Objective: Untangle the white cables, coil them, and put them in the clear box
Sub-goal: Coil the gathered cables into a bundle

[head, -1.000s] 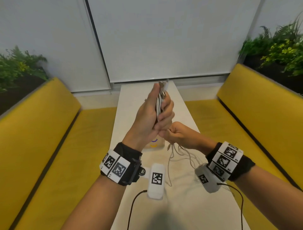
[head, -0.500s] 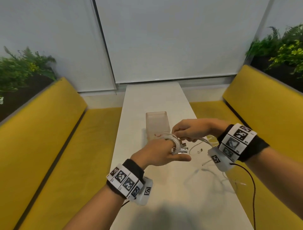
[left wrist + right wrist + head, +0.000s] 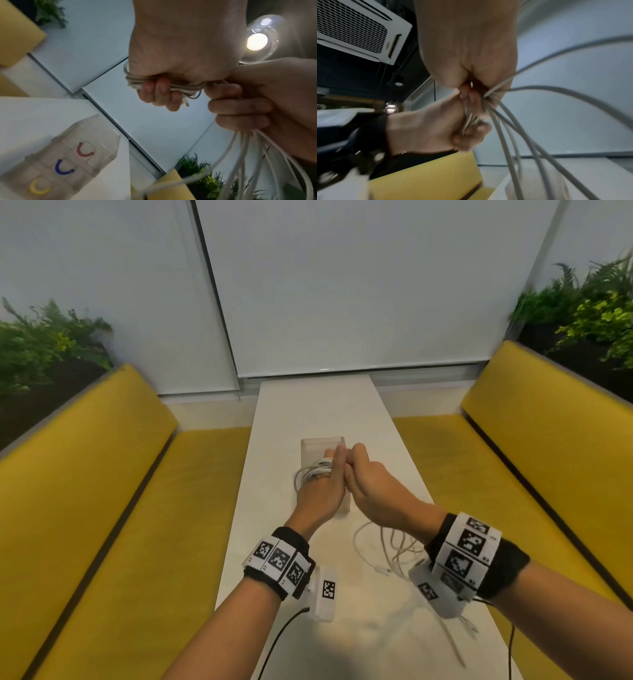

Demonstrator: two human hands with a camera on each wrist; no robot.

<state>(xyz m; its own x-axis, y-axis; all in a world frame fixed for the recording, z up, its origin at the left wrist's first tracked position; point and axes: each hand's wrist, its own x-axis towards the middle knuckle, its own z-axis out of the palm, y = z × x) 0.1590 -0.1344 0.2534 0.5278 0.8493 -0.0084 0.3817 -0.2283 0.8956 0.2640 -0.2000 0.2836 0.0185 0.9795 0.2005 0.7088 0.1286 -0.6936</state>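
A coil of white cable is wound round my left hand, whose fingers curl round the coil. My right hand presses against the left one and grips several loose white cable strands, which hang down from its fist. Both hands hover just above the clear box, which stands on the white table. In the left wrist view the box shows red, blue and yellow U marks. The rest of the white cables lies loose on the table under my right forearm.
The narrow white table runs away from me between two yellow benches. Plants stand behind both benches. A cable end trails toward the table's near right edge.
Both hands came down from a raised position to just above the box. The right hand, apart from the left half a second ago, has closed in against it.
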